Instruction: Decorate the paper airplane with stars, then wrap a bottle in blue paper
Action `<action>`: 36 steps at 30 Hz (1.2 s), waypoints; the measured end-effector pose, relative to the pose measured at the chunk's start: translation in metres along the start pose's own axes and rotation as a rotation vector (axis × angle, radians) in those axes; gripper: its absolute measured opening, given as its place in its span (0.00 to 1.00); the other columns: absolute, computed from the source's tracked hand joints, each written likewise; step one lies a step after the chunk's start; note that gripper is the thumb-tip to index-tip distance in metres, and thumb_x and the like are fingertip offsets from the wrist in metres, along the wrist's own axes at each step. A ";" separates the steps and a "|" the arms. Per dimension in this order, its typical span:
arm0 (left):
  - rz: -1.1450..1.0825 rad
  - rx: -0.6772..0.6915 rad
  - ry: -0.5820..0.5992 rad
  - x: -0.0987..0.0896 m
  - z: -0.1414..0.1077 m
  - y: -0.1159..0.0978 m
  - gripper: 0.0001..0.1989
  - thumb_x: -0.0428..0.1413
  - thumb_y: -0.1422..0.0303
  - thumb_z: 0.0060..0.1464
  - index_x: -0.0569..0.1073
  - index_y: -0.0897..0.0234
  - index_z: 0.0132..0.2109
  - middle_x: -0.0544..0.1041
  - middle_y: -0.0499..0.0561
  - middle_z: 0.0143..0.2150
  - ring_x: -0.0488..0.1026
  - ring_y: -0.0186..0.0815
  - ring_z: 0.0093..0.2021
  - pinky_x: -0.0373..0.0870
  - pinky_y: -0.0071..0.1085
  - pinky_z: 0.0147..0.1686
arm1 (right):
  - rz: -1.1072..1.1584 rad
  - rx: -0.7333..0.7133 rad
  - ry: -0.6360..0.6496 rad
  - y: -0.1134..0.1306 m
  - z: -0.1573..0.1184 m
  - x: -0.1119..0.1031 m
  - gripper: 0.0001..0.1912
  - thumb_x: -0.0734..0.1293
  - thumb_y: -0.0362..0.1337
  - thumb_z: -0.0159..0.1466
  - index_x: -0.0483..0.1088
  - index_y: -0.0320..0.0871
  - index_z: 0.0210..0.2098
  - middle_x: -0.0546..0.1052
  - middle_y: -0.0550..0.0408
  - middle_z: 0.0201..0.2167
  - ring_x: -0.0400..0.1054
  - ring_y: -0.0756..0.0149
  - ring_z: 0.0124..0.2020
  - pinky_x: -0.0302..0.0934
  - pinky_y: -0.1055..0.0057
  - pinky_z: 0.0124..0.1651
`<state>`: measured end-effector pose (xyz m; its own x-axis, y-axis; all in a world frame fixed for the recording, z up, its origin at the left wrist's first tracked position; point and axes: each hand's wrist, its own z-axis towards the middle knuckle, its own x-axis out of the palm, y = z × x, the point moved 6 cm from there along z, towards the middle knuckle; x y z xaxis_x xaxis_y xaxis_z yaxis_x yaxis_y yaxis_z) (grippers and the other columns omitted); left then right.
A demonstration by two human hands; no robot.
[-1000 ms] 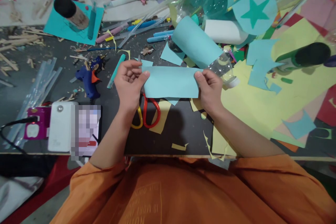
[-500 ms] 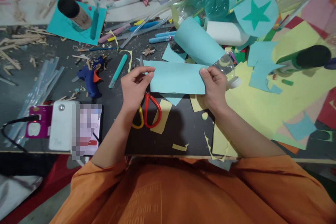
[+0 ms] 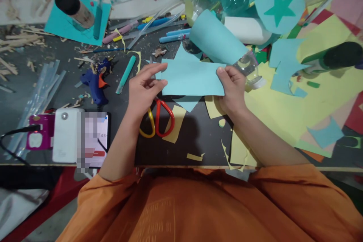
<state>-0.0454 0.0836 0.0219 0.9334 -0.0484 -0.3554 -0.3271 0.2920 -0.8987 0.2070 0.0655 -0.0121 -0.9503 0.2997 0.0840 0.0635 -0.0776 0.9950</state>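
Note:
A light-blue paper strip hangs level above the dark table. Its right end is pinched by my right hand, thumb on top. At the strip's left end is my left hand, with thumb and fingers apart and fingertips beside the paper's edge. Red-and-yellow-handled scissors lie below my left hand, their blades partly hidden. Behind the strip rests a bottle wrapped in light-blue paper. Under the strip, light-blue scraps and a yellow piece show on the table.
At left are a blue glue gun, clear glue sticks, a white power bank and a phone. Yellow sheets cover the right side. Pens and a teal marker lie farther back.
My left thumb and fingers have spread apart at the strip's left end. The strip has risen slightly in view, and my right hand still pinches it. The view has shifted a little.

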 end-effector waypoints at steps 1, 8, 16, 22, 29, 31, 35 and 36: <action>-0.026 -0.025 0.019 0.000 0.000 0.002 0.21 0.66 0.49 0.51 0.80 0.50 0.50 0.78 0.51 0.55 0.79 0.38 0.43 0.80 0.30 0.31 | 0.006 0.001 0.008 -0.001 0.001 0.000 0.27 0.74 0.61 0.55 0.63 0.45 0.22 0.54 0.62 0.22 0.51 0.73 0.25 0.51 0.73 0.27; -0.116 -0.082 0.098 0.002 0.000 0.006 0.29 0.67 0.45 0.46 0.78 0.48 0.54 0.76 0.51 0.59 0.79 0.32 0.30 0.81 0.31 0.23 | 0.013 0.002 -0.010 -0.002 0.001 -0.002 0.27 0.74 0.60 0.55 0.64 0.45 0.22 0.55 0.62 0.22 0.53 0.73 0.25 0.52 0.73 0.27; -0.121 -0.178 -0.048 -0.003 -0.001 0.004 0.18 0.68 0.53 0.48 0.82 0.54 0.44 0.82 0.47 0.46 0.75 0.27 0.26 0.74 0.23 0.22 | 0.031 0.002 -0.037 -0.003 0.002 -0.002 0.28 0.75 0.60 0.54 0.64 0.44 0.21 0.54 0.63 0.21 0.52 0.75 0.24 0.51 0.75 0.26; -0.130 -0.158 -0.068 -0.003 0.002 0.001 0.02 0.65 0.68 0.49 0.84 0.58 0.32 0.81 0.47 0.31 0.71 0.27 0.26 0.67 0.23 0.23 | 0.036 0.009 -0.040 0.001 0.000 -0.002 0.28 0.75 0.60 0.54 0.62 0.44 0.21 0.54 0.63 0.21 0.51 0.75 0.23 0.51 0.75 0.25; -0.059 -0.089 -0.045 -0.003 -0.001 -0.002 0.05 0.64 0.69 0.53 0.84 0.56 0.38 0.82 0.48 0.40 0.79 0.35 0.40 0.77 0.30 0.37 | 0.008 0.027 -0.028 0.001 -0.002 -0.004 0.27 0.75 0.60 0.54 0.64 0.45 0.22 0.55 0.62 0.21 0.53 0.75 0.23 0.53 0.74 0.25; -0.045 -0.042 -0.023 -0.004 -0.001 -0.003 0.07 0.64 0.68 0.54 0.84 0.55 0.41 0.82 0.49 0.42 0.78 0.35 0.42 0.78 0.31 0.38 | 0.014 0.018 -0.030 0.002 -0.001 -0.004 0.27 0.75 0.59 0.55 0.64 0.45 0.22 0.55 0.62 0.21 0.53 0.75 0.23 0.53 0.74 0.25; -0.060 -0.018 0.072 -0.002 0.001 0.001 0.12 0.64 0.62 0.56 0.82 0.53 0.48 0.80 0.51 0.51 0.78 0.37 0.44 0.79 0.33 0.40 | 0.008 0.040 -0.042 0.001 -0.001 -0.005 0.27 0.75 0.60 0.53 0.64 0.45 0.21 0.56 0.63 0.21 0.54 0.74 0.24 0.53 0.73 0.26; -0.068 -0.019 0.099 -0.001 0.001 0.002 0.14 0.64 0.60 0.56 0.82 0.53 0.50 0.79 0.52 0.54 0.78 0.37 0.45 0.79 0.34 0.40 | 0.007 0.047 -0.046 0.001 -0.001 -0.006 0.28 0.76 0.60 0.52 0.64 0.45 0.21 0.57 0.62 0.21 0.54 0.74 0.24 0.54 0.73 0.27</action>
<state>-0.0468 0.0853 0.0203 0.9349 -0.1614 -0.3160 -0.2668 0.2672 -0.9260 0.2125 0.0625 -0.0117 -0.9348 0.3427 0.0928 0.0859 -0.0353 0.9957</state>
